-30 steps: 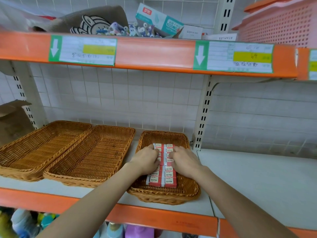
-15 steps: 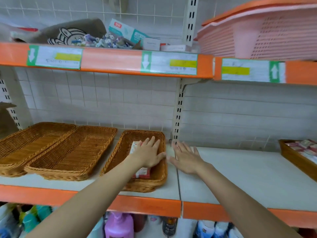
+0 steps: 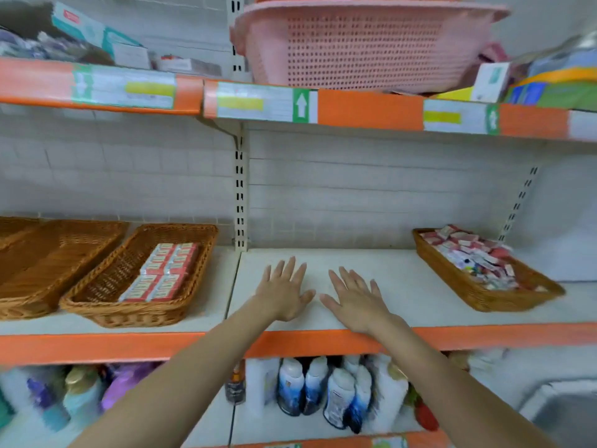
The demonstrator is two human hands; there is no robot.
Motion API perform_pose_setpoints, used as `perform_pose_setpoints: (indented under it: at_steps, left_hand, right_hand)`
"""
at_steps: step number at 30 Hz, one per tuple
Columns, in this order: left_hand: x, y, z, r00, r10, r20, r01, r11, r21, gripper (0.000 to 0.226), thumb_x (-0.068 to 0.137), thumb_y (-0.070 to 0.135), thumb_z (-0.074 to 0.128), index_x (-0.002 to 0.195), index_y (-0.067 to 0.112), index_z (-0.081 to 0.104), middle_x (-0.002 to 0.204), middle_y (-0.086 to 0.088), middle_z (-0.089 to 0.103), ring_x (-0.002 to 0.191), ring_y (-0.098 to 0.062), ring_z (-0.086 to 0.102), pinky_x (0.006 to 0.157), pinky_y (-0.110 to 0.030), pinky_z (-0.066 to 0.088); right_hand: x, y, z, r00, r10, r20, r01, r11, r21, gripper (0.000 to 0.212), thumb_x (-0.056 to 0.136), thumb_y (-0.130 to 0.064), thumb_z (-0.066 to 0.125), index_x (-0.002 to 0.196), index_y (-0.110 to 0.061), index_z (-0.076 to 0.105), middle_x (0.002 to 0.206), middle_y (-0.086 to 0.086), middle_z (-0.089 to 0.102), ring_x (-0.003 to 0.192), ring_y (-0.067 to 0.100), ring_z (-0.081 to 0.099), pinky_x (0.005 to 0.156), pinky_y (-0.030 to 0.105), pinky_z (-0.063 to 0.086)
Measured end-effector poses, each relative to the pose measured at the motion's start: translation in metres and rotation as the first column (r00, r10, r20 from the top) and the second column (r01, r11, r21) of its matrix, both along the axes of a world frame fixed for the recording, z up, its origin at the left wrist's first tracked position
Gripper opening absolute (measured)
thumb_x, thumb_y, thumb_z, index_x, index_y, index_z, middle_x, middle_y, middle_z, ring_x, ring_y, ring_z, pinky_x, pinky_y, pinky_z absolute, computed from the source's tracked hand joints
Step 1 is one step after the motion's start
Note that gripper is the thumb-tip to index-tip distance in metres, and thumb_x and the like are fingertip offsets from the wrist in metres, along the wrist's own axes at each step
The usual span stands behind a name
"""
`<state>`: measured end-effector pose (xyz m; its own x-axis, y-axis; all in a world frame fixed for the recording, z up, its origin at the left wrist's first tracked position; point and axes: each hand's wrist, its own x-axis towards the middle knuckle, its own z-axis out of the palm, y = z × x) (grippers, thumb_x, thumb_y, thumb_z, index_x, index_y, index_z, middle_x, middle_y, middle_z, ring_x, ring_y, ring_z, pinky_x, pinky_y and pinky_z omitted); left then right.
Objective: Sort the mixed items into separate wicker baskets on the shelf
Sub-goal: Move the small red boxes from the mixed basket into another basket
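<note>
Both hands are over the bare white shelf (image 3: 403, 286), palms down, side by side, with the thumbs close to each other but apart. The left hand (image 3: 284, 294) has its fingers straight and spread, and its grip is released, with nothing in it. The right hand (image 3: 357, 299) is the same: fingers straight and spread, grip released, nothing held. I cannot tell if the palms touch the shelf or are a little above it.

Left of the hands, on the same shelf, stands a wicker basket (image 3: 97, 292) with red and white small boxes (image 3: 164, 271) laid in neat rows along its right side. Further left of this basket is another wicker basket (image 3: 38, 270), with nothing visible inside. Right of the hands, well apart from them, a third wicker basket (image 3: 478, 291) holds a loose heap of mixed small items (image 3: 471, 253), mostly pink and white; they are too blurred to name.
</note>
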<state>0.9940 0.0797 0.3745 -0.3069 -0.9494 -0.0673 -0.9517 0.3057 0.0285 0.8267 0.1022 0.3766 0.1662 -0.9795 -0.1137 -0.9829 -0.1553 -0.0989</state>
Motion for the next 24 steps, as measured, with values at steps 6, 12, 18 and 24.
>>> perform_pose_setpoints:
  at_steps: [6,12,18,24]
  left_hand:
    - [-0.077,-0.012,0.002,0.991,-0.136,0.001,0.136,0.990,-0.029,0.065,0.102,0.050,0.016,0.153,0.017,-0.008,0.160,-0.009,-0.013,0.148,-0.026,-0.010,0.120,-0.043,-0.004]
    - [-0.154,-0.046,0.005,0.961,-0.270,-0.054,0.266,0.962,-0.064,0.064,0.103,0.048,0.017,0.154,0.016,-0.005,0.161,-0.009,-0.009,0.148,-0.026,-0.006,0.120,-0.042,-0.003]
    - [-0.220,-0.088,0.015,0.909,-0.394,-0.137,0.379,0.917,-0.121,0.063,0.103,0.048,0.020,0.154,0.015,0.003,0.161,-0.011,-0.001,0.148,-0.026,0.001,0.119,-0.039,0.002]
    - [-0.273,-0.116,0.003,0.857,-0.497,-0.137,0.471,0.863,-0.185,0.064,0.101,0.049,0.025,0.152,0.012,0.014,0.159,-0.012,0.014,0.146,-0.028,0.014,0.118,-0.040,0.013]
  right_hand:
    - [-0.080,0.009,-0.001,0.991,-0.137,0.001,0.137,0.990,-0.028,0.067,0.100,-0.056,0.015,0.154,-0.023,-0.007,0.161,0.001,-0.014,0.148,0.019,-0.013,0.119,0.047,-0.006]
    - [-0.142,-0.007,0.003,0.962,-0.272,-0.001,0.271,0.958,-0.090,0.067,0.101,-0.055,0.017,0.155,-0.023,-0.004,0.162,0.002,-0.012,0.149,0.019,-0.011,0.119,0.047,-0.004]
    - [-0.200,-0.033,0.016,0.921,-0.389,-0.001,0.384,0.910,-0.159,0.067,0.101,-0.055,0.019,0.155,-0.020,0.000,0.162,0.003,-0.004,0.149,0.021,-0.004,0.119,0.047,0.000]
    - [-0.248,-0.042,0.010,0.866,-0.499,0.028,0.498,0.854,-0.150,0.065,0.101,-0.052,0.022,0.155,-0.022,0.004,0.162,0.000,-0.001,0.149,0.020,-0.002,0.119,0.045,0.002]
